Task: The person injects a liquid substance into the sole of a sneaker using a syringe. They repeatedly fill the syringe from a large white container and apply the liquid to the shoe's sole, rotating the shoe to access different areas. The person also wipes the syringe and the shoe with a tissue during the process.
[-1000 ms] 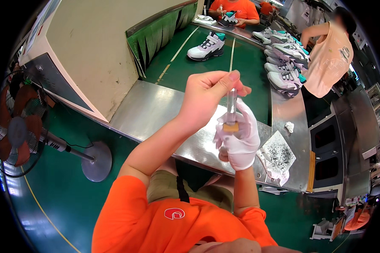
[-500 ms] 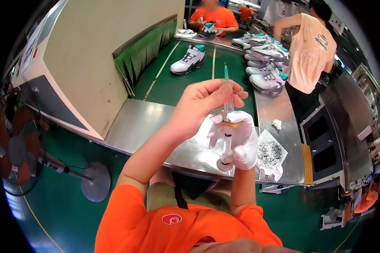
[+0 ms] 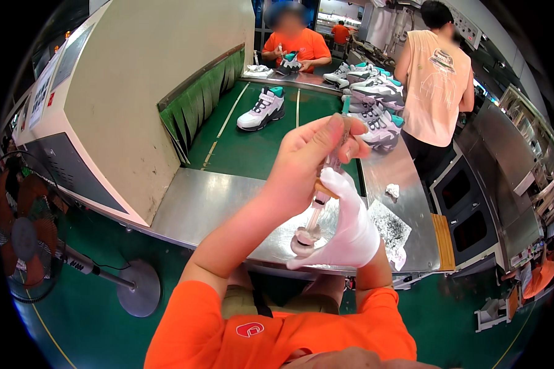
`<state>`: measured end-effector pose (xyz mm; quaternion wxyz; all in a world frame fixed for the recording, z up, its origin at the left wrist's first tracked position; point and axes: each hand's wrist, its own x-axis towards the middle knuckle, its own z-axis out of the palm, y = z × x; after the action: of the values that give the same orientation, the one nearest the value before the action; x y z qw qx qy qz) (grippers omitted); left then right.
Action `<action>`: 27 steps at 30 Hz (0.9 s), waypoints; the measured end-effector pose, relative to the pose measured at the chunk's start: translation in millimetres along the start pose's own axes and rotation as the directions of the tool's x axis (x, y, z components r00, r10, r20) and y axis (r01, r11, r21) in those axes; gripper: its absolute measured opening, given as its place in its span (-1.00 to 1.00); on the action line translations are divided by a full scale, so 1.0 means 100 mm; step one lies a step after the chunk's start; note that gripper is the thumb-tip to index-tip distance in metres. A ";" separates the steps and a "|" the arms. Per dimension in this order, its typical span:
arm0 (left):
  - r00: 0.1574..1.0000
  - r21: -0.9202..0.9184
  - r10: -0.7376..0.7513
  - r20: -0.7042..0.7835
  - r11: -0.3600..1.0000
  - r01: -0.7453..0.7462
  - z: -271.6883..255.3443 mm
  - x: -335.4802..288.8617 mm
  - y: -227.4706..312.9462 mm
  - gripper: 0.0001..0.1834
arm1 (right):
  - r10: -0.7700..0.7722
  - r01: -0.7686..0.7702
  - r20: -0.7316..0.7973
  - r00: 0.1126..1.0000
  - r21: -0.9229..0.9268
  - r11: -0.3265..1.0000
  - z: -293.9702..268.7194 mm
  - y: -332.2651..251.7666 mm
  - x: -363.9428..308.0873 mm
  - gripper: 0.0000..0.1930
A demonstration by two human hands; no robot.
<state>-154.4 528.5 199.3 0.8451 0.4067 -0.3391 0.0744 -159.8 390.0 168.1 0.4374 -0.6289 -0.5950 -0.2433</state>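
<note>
My bare left hand (image 3: 312,149) pinches the syringe (image 3: 316,209) above the metal bench (image 3: 194,200)'s near edge. It has just tipped, plunger end swinging left, and my gloved right hand (image 3: 355,224) has spread its thumb, so nothing seems to press the plunger; whether its fingers grip, I cannot tell.

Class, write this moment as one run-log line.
left hand: grips syringe | right hand: gloved, at syringe | shoe: on green surface | shoe pile: beside green surface
</note>
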 end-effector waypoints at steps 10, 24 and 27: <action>0.998 0.190 0.005 -0.069 0.982 0.009 0.00 0.01 -0.07 -0.45 | -0.065 0.062 0.004 0.998 -0.365 0.929 0.00 0.08 0.12 -0.26; 0.979 0.496 -0.041 -0.202 0.857 0.138 -0.09 -0.65 -0.18 -0.42 | -0.134 0.135 0.057 0.989 -0.703 0.699 -0.20 0.18 0.20 -0.21; 0.956 0.506 0.028 -0.291 0.853 0.129 -0.09 -0.65 -0.27 -0.52 | -0.095 0.154 0.122 0.988 -0.713 0.684 -0.14 0.15 0.21 -0.23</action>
<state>-188.2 527.1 137.2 0.7457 0.6131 -0.1689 0.1989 -138.8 390.8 188.7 0.1158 -0.7166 -0.5094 -0.4622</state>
